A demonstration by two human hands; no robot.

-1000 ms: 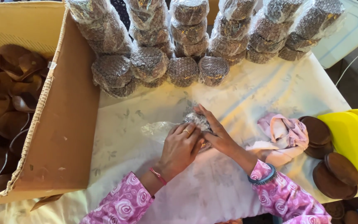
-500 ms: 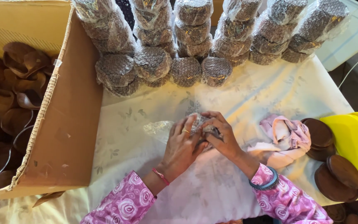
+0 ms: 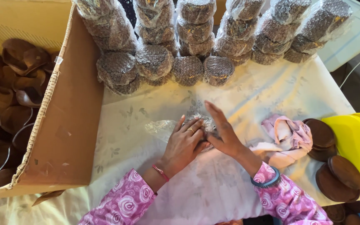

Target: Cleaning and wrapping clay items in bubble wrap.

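My left hand (image 3: 184, 143) lies flat, fingers together, pressing down on the bubble-wrapped piece (image 3: 203, 125) near the middle of the white tablecloth (image 3: 238, 100). My right hand (image 3: 221, 129) stands against its right side, fingers straight and close, palm pushing in; neither hand is clamped shut, so the piece sits squeezed between both palms. I judge it light and stiff inside, with a soft, slippery plastic skin, best held from both sides rather than by the loose film trailing left (image 3: 161, 128). At the right edge lie a pink cloth (image 3: 286, 135) and bare brown discs (image 3: 338, 179). Along the far edge stand wrapped stacks (image 3: 196, 33). The cardboard box (image 3: 67, 125) sits left.
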